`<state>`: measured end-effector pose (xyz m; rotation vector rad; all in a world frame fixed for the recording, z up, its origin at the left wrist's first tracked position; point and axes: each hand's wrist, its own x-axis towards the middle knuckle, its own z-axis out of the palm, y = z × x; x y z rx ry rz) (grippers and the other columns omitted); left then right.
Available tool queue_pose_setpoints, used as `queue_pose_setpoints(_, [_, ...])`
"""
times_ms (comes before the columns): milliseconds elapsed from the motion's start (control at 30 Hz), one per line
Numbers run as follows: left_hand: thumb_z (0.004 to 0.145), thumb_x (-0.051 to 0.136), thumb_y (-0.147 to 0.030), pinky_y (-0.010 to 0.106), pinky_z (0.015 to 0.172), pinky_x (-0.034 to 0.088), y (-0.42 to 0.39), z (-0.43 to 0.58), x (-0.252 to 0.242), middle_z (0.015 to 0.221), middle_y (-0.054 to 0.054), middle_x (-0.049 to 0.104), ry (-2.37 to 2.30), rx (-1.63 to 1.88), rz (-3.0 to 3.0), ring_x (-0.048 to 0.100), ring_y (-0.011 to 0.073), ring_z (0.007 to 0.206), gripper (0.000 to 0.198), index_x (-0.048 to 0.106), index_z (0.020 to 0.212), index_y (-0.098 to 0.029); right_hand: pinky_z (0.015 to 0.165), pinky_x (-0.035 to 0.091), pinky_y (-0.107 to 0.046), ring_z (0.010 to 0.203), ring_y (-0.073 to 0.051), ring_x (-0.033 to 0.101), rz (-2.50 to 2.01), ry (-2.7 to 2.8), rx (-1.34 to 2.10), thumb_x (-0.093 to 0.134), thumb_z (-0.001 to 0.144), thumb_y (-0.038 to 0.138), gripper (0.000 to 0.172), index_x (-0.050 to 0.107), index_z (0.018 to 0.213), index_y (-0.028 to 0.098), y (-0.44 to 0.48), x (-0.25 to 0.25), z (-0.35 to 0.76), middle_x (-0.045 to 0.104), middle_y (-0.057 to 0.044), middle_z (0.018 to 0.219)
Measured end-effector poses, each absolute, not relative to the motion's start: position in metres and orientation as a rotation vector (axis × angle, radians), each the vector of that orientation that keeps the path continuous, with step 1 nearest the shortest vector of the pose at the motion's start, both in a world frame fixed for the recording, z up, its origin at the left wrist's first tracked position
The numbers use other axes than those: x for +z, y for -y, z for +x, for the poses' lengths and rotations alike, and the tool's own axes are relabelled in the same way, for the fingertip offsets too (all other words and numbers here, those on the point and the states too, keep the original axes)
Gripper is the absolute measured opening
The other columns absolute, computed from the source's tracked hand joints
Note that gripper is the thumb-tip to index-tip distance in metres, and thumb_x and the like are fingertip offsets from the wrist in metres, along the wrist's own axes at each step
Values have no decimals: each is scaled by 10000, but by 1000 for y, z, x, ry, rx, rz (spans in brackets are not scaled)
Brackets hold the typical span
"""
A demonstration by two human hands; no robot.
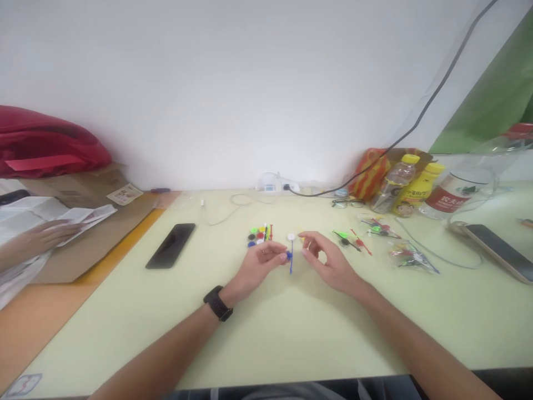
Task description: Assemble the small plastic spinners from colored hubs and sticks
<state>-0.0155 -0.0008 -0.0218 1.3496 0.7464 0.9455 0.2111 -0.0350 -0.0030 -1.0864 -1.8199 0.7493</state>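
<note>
Between thumb and index finger, my left hand (266,261) grips a blue plastic arrow (291,263), which points toward me. A blue round hub shows by the fingertips. My right hand (328,261) is just to the right of the arrow, thumb and index finger curved and apart with nothing visible between them. Just beyond the arrow is a white disc (291,237), and a small yellow piece is partly hidden behind my right fingertips. Coloured discs (260,236) and small arrows are grouped past my left hand. Green, black and red arrows (352,241) lie right of my right hand.
Clear bags of spinner parts (411,257) lie at the right, near a phone (499,250) and bottles (416,191). Another phone (170,246) lies left. A power strip (275,184) and cable run along the wall. At far left, another person's hand (45,240) touches papers.
</note>
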Motion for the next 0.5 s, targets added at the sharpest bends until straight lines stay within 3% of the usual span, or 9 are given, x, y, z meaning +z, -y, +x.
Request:
queue_pose_setpoints(133, [842, 806, -367, 400, 952, 572, 1, -16, -21, 1017, 96, 745, -768, 951, 1336, 712, 227, 984, 313, 727, 1053, -149, 666, 474, -315, 716, -169, 527, -1042, 1790, 850, 474, 1026, 433, 500, 363, 1494, 296, 38, -5, 207, 562, -24, 938])
queue_pose_setpoints(167, [837, 810, -367, 403, 955, 571, 2, -15, -20, 1014, 97, 748, -774, 951, 1334, 714, 227, 980, 316, 730, 1050, -147, 660, 466, -310, 698, -162, 514, -1046, 1763, 861, 482, 1021, 448, 480, 389, 1464, 287, 38, -6, 207, 562, -20, 942])
queue_pose_setpoints(233, [826, 821, -368, 406, 959, 571, 3, -15, -19, 1012, 97, 753, -790, 951, 1331, 717, 226, 973, 322, 736, 1042, -145, 638, 437, -307, 643, -154, 476, -1065, 1749, 948, 448, 1029, 496, 324, 589, 1166, 238, 37, -8, 208, 546, -4, 830])
queue_pose_setpoints(267, [820, 826, -370, 405, 958, 572, 3, -15, -18, 1016, 96, 754, -799, 953, 1329, 718, 224, 971, 325, 738, 1039, -147, 615, 411, -307, 602, -150, 441, -1070, 1758, 1020, 406, 1039, 524, 389, 609, 908, 219, 36, -8, 209, 503, 7, 724])
queue_pose_setpoints(333, [810, 835, -372, 400, 954, 575, 3, -14, -17, 1024, 93, 756, -812, 962, 1325, 718, 220, 967, 326, 741, 1031, -150, 572, 347, -310, 532, -139, 343, -1053, 1779, 1144, 343, 1046, 574, 588, 405, 582, 218, 33, -8, 212, 354, 27, 567])
queue_pose_setpoints(400, [807, 837, -374, 396, 950, 576, 3, -14, -17, 1028, 92, 756, -814, 967, 1324, 718, 218, 963, 327, 742, 1026, -151, 566, 311, -309, 527, -131, 294, -1012, 1782, 1146, 367, 1032, 602, 630, 294, 538, 219, 31, -6, 214, 292, 35, 547])
queue_pose_setpoints(500, [813, 830, -378, 397, 950, 572, 4, -13, -17, 1030, 95, 756, -807, 963, 1341, 718, 220, 962, 331, 740, 1035, -150, 585, 332, -291, 584, -133, 360, -1001, 1759, 1052, 514, 981, 599, 552, 391, 607, 213, 30, -3, 212, 378, 31, 611])
